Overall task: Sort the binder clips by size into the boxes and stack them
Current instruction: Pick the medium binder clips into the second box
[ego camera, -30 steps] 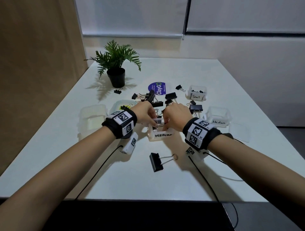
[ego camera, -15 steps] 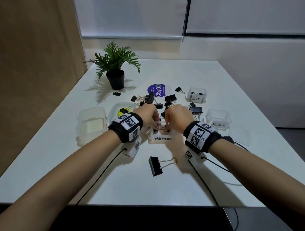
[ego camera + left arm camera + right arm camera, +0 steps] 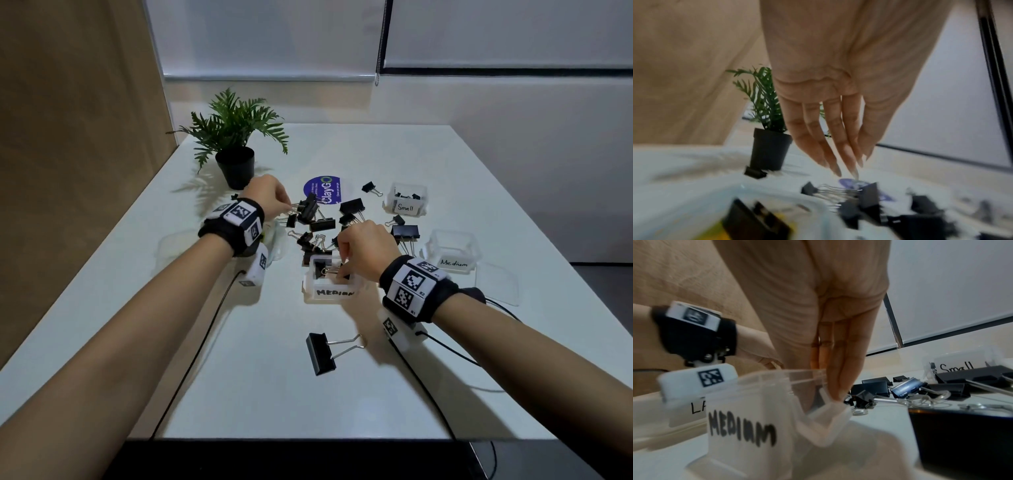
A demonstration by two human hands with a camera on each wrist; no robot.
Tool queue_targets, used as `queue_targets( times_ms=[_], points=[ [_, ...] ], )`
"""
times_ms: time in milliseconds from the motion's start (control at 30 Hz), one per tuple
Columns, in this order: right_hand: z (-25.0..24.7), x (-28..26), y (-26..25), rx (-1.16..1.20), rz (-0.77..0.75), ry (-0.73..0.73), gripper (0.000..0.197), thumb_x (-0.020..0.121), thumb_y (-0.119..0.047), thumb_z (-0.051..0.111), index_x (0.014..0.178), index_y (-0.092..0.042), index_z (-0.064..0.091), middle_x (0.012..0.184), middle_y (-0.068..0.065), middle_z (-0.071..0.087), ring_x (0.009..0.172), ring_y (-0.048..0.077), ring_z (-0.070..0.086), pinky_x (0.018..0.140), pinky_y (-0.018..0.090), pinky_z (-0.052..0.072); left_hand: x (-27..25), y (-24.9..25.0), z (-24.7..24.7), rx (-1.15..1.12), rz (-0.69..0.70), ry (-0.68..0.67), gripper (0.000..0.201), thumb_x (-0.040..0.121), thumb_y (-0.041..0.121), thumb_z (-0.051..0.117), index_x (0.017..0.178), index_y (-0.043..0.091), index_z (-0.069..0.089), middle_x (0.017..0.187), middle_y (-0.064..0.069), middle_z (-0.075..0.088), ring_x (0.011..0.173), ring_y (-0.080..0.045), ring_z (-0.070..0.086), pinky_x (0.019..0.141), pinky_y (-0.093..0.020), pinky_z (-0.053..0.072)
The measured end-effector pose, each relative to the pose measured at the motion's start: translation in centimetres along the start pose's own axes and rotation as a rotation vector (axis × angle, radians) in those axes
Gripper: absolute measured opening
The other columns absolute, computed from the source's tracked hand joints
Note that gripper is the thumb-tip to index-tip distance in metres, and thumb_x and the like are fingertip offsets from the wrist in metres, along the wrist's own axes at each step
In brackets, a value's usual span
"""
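Note:
Black binder clips (image 3: 320,224) of mixed sizes lie in a pile at mid-table. My left hand (image 3: 289,205) reaches into the pile's far left; its straight fingers (image 3: 838,155) hover just over a clip's wire handles (image 3: 835,192) and hold nothing. My right hand (image 3: 342,270) dips into the clear box labelled MEDIUM (image 3: 330,293). Thumb and fingers (image 3: 840,369) go down inside its wall (image 3: 748,426) on either side of a black clip (image 3: 321,269). Boxes marked Small (image 3: 406,207) and Medium (image 3: 454,262) stand at the right.
A large clip (image 3: 320,353) lies alone near the front edge. A large box (image 3: 275,236) sits under my left wrist, another clear container (image 3: 174,246) left of it, and a loose lid (image 3: 496,284) at the right. A potted plant (image 3: 236,168) and a purple sticker (image 3: 325,190) are behind the pile.
My left hand has left the MEDIUM box and moved away and left to the clip pile. The right hand stays in the box.

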State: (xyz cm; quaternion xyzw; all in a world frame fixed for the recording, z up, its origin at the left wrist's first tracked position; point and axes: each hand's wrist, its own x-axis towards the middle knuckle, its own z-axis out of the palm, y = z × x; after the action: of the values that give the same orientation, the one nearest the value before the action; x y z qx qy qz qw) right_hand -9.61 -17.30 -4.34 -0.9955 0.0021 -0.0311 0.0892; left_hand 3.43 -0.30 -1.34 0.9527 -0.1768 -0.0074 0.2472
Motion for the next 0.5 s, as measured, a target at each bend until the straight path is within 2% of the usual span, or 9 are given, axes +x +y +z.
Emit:
queue_targets(
  times_ms=[67, 133, 200, 267, 300, 367, 433, 500],
  points=[
    [0.0, 0.1, 0.0, 0.006, 0.002, -0.005, 0.032, 0.07, -0.014, 0.081, 0.061, -0.023, 0.052, 0.08, 0.001, 0.064, 0.075, 0.022, 0.061, 0.059, 0.028, 0.046, 1.2, -0.3, 0.2, 0.085, -0.018, -0.018, 0.005, 0.08, 0.015, 0.073, 0.083, 0.012, 0.076, 0.087, -0.008, 0.074, 0.087, -0.023, 0.068, 0.082, -0.037, 0.057],
    [0.0, 0.1, 0.0, 0.003, 0.005, -0.012, 0.033, 0.069, -0.016, 0.082, 0.061, -0.023, 0.051, 0.08, 0.001, 0.064, 0.075, 0.022, 0.061, 0.059, 0.027, 0.046, 1.9, 0.0, 0.6, 0.169, -0.039, -0.06, 0.011, 0.078, 0.023, 0.075, 0.082, 0.013, 0.075, 0.087, -0.009, 0.073, 0.085, -0.025, 0.067, 0.079, -0.038, 0.058],
    [-0.1, 0.0, 0.0, 0.004, 0.001, -0.022, 0.031, 0.068, -0.019, 0.083, 0.063, -0.022, 0.053, 0.08, 0.001, 0.064, 0.074, 0.021, 0.06, 0.059, 0.027, 0.045, 2.3, 0.6, 1.0, 0.264, -0.045, -0.11, 0.024, 0.074, 0.034, 0.077, 0.077, 0.01, 0.071, 0.083, -0.009, 0.071, 0.078, -0.026, 0.065, 0.067, -0.032, 0.056],
    [-0.1, 0.0, -0.1, 0.004, -0.003, -0.024, 0.028, 0.067, -0.02, 0.084, 0.065, -0.021, 0.056, 0.079, 0.001, 0.064, 0.074, 0.021, 0.06, 0.059, 0.027, 0.044, 2.5, 1.3, 1.6, 0.33, -0.049, -0.15, 0.033, 0.073, 0.037, 0.077, 0.07, 0.008, 0.06, 0.072, -0.007, 0.063, 0.07, -0.027, 0.059, 0.052, -0.025, 0.043],
    [0.0, 0.1, -0.1, 0.0, -0.005, -0.019, 0.028, 0.068, -0.019, 0.083, 0.064, -0.021, 0.055, 0.079, 0.001, 0.064, 0.073, 0.021, 0.06, 0.059, 0.027, 0.045, 2.5, 1.6, 1.9, 0.347, -0.056, -0.162, 0.036, 0.073, 0.036, 0.077, 0.067, 0.009, 0.054, 0.069, -0.007, 0.058, 0.069, -0.027, 0.057, 0.05, -0.025, 0.039],
    [0.2, 0.2, 0.1, -0.014, -0.006, 0.005, 0.03, 0.072, -0.011, 0.077, 0.061, -0.023, 0.051, 0.08, 0.002, 0.065, 0.073, 0.024, 0.061, 0.059, 0.028, 0.047, 2.6, 2.0, 2.5, 0.368, -0.064, -0.179, 0.036, 0.074, 0.031, 0.076, 0.067, 0.01, 0.048, 0.073, -0.008, 0.058, 0.072, -0.029, 0.057, 0.056, -0.027, 0.041],
    [0.4, 0.4, 0.2, -0.025, -0.01, 0.022, 0.035, 0.074, -0.006, 0.072, 0.058, -0.023, 0.046, 0.079, 0.003, 0.065, 0.074, 0.025, 0.062, 0.058, 0.028, 0.046, 2.7, 2.1, 2.9, 0.387, -0.06, -0.169, 0.025, 0.077, 0.02, 0.072, 0.076, 0.008, 0.051, 0.088, -0.013, 0.064, 0.081, -0.032, 0.062, 0.065, -0.032, 0.045],
    [0.4, 0.4, 0.2, -0.028, -0.018, 0.019, 0.034, 0.074, -0.006, 0.071, 0.058, -0.023, 0.047, 0.078, 0.003, 0.065, 0.073, 0.025, 0.061, 0.058, 0.029, 0.047, 2.8, 2.3, 3.0, 0.418, -0.055, -0.154, 0.016, 0.078, 0.008, 0.069, 0.083, 0.006, 0.054, 0.1, -0.017, 0.065, 0.091, -0.035, 0.064, 0.069, -0.035, 0.045]
  ],
)
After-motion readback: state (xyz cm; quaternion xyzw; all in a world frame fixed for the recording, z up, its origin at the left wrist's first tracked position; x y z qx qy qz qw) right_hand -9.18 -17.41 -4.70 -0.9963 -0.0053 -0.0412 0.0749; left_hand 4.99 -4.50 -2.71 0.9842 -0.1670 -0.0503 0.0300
